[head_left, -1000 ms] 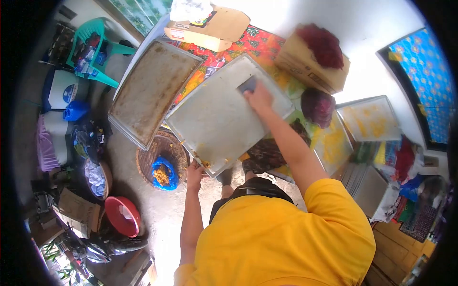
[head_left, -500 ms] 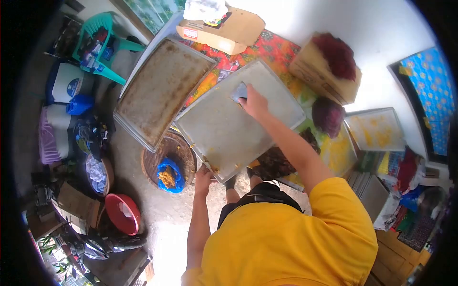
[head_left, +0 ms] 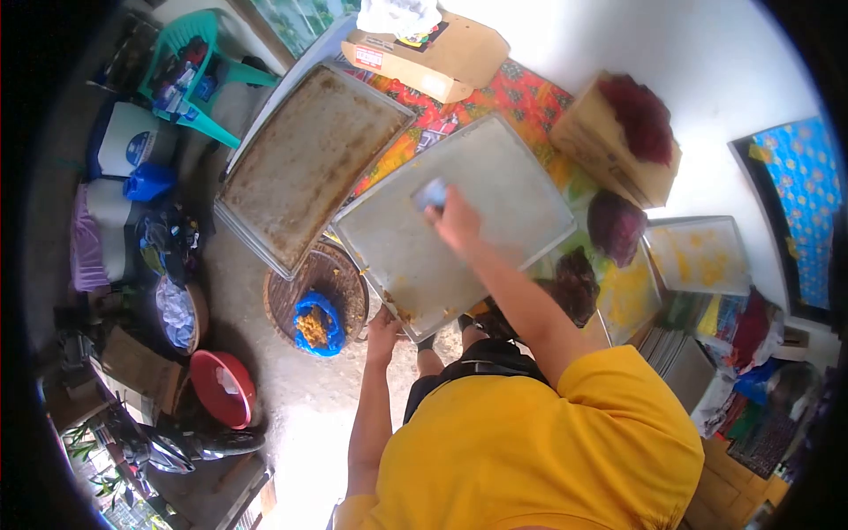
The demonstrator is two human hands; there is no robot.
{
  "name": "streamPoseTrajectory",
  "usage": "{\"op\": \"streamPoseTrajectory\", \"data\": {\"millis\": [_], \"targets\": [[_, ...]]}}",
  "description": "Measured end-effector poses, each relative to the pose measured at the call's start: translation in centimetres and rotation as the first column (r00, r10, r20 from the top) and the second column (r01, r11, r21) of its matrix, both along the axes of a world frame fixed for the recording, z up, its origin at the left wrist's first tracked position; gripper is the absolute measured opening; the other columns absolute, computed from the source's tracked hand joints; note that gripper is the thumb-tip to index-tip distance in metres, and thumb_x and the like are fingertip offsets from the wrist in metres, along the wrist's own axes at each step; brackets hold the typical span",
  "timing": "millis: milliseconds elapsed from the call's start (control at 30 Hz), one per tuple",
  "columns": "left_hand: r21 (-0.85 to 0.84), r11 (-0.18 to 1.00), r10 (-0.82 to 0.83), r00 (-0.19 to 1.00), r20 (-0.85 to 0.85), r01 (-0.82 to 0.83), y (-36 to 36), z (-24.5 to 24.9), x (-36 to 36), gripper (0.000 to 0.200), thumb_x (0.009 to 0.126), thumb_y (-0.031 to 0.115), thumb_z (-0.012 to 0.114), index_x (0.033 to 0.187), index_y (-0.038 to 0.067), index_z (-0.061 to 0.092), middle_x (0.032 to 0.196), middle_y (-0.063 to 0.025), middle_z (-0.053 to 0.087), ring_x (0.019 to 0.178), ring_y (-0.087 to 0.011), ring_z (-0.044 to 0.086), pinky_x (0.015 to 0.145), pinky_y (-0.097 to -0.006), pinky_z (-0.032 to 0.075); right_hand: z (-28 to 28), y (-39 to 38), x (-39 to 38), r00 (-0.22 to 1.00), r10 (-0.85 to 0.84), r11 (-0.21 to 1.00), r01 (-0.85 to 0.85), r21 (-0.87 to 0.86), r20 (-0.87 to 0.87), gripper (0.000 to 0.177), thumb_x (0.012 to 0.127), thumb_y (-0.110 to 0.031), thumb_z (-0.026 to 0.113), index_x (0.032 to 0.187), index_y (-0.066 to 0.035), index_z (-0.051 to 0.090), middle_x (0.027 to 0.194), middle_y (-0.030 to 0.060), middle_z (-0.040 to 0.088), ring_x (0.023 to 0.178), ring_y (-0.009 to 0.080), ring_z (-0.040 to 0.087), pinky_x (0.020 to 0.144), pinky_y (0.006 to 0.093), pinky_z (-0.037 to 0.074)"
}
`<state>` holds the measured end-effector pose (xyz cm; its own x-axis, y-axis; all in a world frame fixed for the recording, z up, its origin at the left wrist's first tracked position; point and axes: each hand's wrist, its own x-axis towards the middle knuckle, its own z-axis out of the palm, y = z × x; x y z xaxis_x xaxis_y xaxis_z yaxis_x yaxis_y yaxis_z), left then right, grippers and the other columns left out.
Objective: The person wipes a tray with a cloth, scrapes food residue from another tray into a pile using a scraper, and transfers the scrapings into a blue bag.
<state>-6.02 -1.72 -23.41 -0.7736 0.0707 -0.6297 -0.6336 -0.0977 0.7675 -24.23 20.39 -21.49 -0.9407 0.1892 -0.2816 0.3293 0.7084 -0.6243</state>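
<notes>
A large grey metal baking tray (head_left: 503,185) lies tilted in front of me, with yellow-brown crumbs along its near left corner. My right hand (head_left: 457,221) is closed on a small flat blue-grey scraper (head_left: 430,193), held against the middle of the tray; both are smeared by motion. At the tray's near left edge, my left hand (head_left: 382,329) grips the rim, its fingers partly hidden. Just left of that hand, a blue plastic bag (head_left: 332,338) with yellow-brown scraps sits on a round woven basket (head_left: 281,291).
Stacked stained trays (head_left: 309,159) lie to the left. Behind are an open cardboard box (head_left: 477,53) and a carton (head_left: 579,146) with dark red stuff on top. A yellow-smeared tray (head_left: 698,256) is at right. A red basin (head_left: 212,402) stands on the floor.
My right hand has drawn the scraper left and a little toward me across the tray. My left hand stays on the rim. The whole view has shifted slightly.
</notes>
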Motion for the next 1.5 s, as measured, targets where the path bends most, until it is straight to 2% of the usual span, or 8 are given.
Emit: {"op": "streamPoseTrajectory", "data": {"millis": [67, 233, 467, 633, 800, 933, 1333, 1500], "targets": [[0.018, 1.000, -0.012, 1.000, 0.026, 0.011, -0.2, -0.2, 0.2, 0.046, 0.080, -0.002, 0.048, 0.126, 0.001, 0.049, 0.099, -0.0100, 0.065, 0.072, -0.0168, 0.066, 0.055, -0.0270, 0.058, 0.9, -2.6, 4.3, 0.964, 0.263, 0.963, -0.260, 0.074, -0.038, 0.044, 0.082, -0.032, 0.067, 0.112, -0.006, 0.046, 0.098, 0.0182, 0.064, 0.092, 0.0382, 0.062, 0.078, 0.0487, 0.048], [0.022, 1.000, -0.022, 1.000, 0.014, 0.022, -0.7, -1.1, 0.4, 0.055, 0.079, -0.004, 0.047, 0.134, 0.000, 0.044, 0.107, -0.0109, 0.063, 0.085, -0.0164, 0.065, 0.062, -0.0264, 0.057, 0.7, 3.9, 1.1, 0.997, 0.015, 0.998, -0.019, -0.063, -0.077, 0.053, 0.078, -0.040, 0.070, 0.112, -0.006, 0.049, 0.101, 0.0181, 0.063, 0.093, 0.0358, 0.062, 0.079, 0.0460, 0.048], [0.011, 0.999, -0.041, 0.999, 0.009, 0.041, -0.3, 0.0, 0.2, 0.047, 0.080, -0.001, 0.048, 0.127, 0.001, 0.049, 0.102, -0.0086, 0.064, 0.077, -0.0154, 0.066, 0.056, -0.0271, 0.058, 0.8, 11.9, -3.1, 0.980, -0.036, 0.894, 0.119, 0.433, -0.196, 0.057, 0.073, -0.032, 0.075, 0.111, -0.006, 0.042, 0.105, 0.0187, 0.062, 0.097, 0.0362, 0.061, 0.078, 0.0476, 0.049], [0.018, 0.999, -0.041, 0.999, 0.033, 0.040, -0.5, -0.1, 0.0, 0.051, 0.077, -0.004, 0.046, 0.128, -0.002, 0.049, 0.101, -0.0103, 0.065, 0.077, -0.0158, 0.066, 0.056, -0.0269, 0.057, -0.2, 8.9, -1.9, 0.987, -0.041, 0.991, 0.060, 0.118, -0.157, 0.059, 0.069, -0.028, 0.078, 0.112, -0.006, 0.044, 0.104, 0.0188, 0.061, 0.096, 0.0369, 0.061, 0.080, 0.0477, 0.049], [0.000, 0.999, -0.045, 0.999, 0.007, 0.045, -0.3, -0.2, 0.1, 0.044, 0.079, -0.001, 0.048, 0.123, 0.001, 0.051, 0.099, -0.0087, 0.064, 0.075, -0.0168, 0.066, 0.057, -0.0295, 0.058, 0.3, 2.1, 3.8, 0.960, 0.252, 0.958, -0.229, 0.171, -0.122, 0.062, 0.071, -0.025, 0.073, 0.121, -0.003, 0.043, 0.106, 0.0207, 0.059, 0.097, 0.0399, 0.059, 0.082, 0.0478, 0.047], [-0.033, 0.999, -0.027, 1.000, 0.001, 0.027, -0.3, -0.2, 0.4, 0.044, 0.078, -0.002, 0.047, 0.122, 0.001, 0.051, 0.097, -0.0098, 0.064, 0.072, -0.0167, 0.065, 0.054, -0.0287, 0.057, 0.2, 9.2, -0.2, 0.962, -0.194, 0.965, 0.222, 0.138, -0.190, 0.057, 0.074, -0.024, 0.074, 0.116, -0.005, 0.040, 0.102, 0.0181, 0.059, 0.089, 0.0384, 0.061, 0.077, 0.0490, 0.049], [-0.028, 0.999, -0.044, 0.997, 0.069, 0.046, -0.3, -0.2, -0.1, 0.057, 0.077, -0.004, 0.045, 0.133, 0.003, 0.045, 0.098, -0.0089, 0.065, 0.072, -0.0140, 0.065, 0.052, -0.0258, 0.057, -0.4, 13.1, -2.3, 0.997, -0.067, 0.979, 0.060, 0.196, 0.030, 0.063, 0.072, -0.027, 0.075, 0.116, -0.003, 0.036, 0.115, 0.0215, 0.057, 0.105, 0.0389, 0.058, 0.083, 0.0467, 0.049], [-0.031, 0.999, -0.009, 0.999, 0.035, 0.010, -0.1, -0.5, 0.0, 0.041, 0.077, -0.004, 0.047, 0.118, 0.000, 0.052, 0.090, -0.0109, 0.065, 0.062, -0.0177, 0.065, 0.051, -0.0289, 0.057, -0.1, 12.8, -4.0, 0.945, -0.259, 0.958, 0.277, 0.069, -0.200, 0.066, 0.068, -0.020, 0.072, 0.122, -0.004, 0.039, 0.117, 0.0189, 0.057, 0.107, 0.0389, 0.057, 0.085, 0.0483, 0.048]]}}
